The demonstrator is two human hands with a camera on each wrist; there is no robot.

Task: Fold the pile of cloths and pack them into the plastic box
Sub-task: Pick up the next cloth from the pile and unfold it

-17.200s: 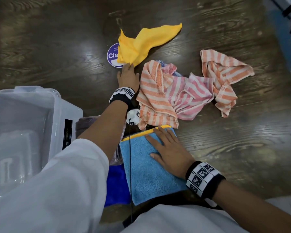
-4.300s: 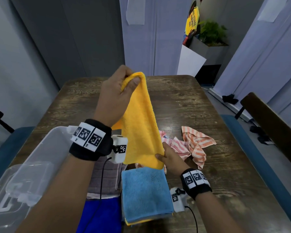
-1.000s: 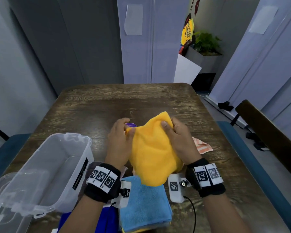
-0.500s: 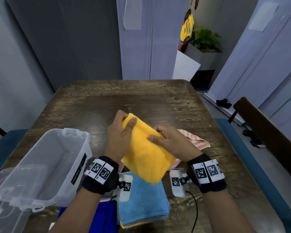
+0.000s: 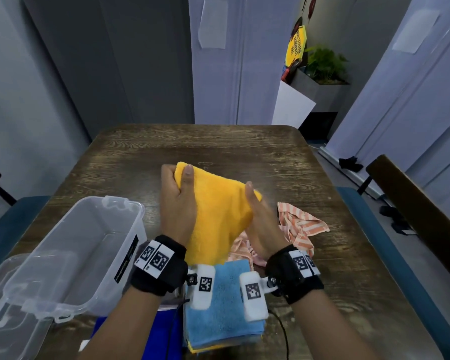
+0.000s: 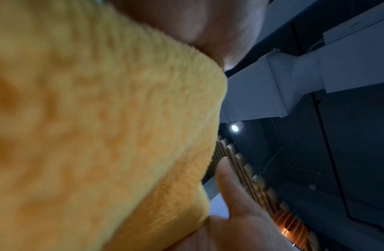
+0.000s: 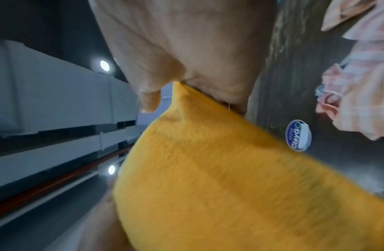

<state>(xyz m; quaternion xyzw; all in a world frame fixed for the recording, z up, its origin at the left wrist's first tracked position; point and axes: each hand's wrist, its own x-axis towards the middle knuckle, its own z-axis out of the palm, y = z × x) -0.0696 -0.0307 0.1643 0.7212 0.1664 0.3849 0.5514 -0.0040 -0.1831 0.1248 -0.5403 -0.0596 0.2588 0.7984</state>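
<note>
- Dark wooden table (image 5: pixel 218 141) is filling the middle of the room. Above its near half a person is holding the yellow cloth (image 5: pixel 218 216) in the air, over the folded blue cloth (image 5: pixel 218 307) lying at the near edge.
- A second ago both hands were pinching the cloth's top corners side by side. Now the cloth is hanging doubled and slanting, and the right hand is sitting at its right edge instead of lying across its front.
- I judge this fold to be nearly finished and the cloth about ready to go down on the blue one. The plastic box (image 5: pixel 125 229) by the left edge is showing nothing inside, and the striped cloths (image 5: pixel 302 224) are lying crumpled towards the right edge.
- The left hand (image 5: pixel 177 206) is raised, pinching the far top corner, with the thumb on the near face and the fingers curled behind.
- The right hand (image 5: pixel 260 224) is standing edge-up and slack, the thumb straight and the cloth's edge resting in the fork of the thumb. Its fingers are hiding behind the fabric.
</note>
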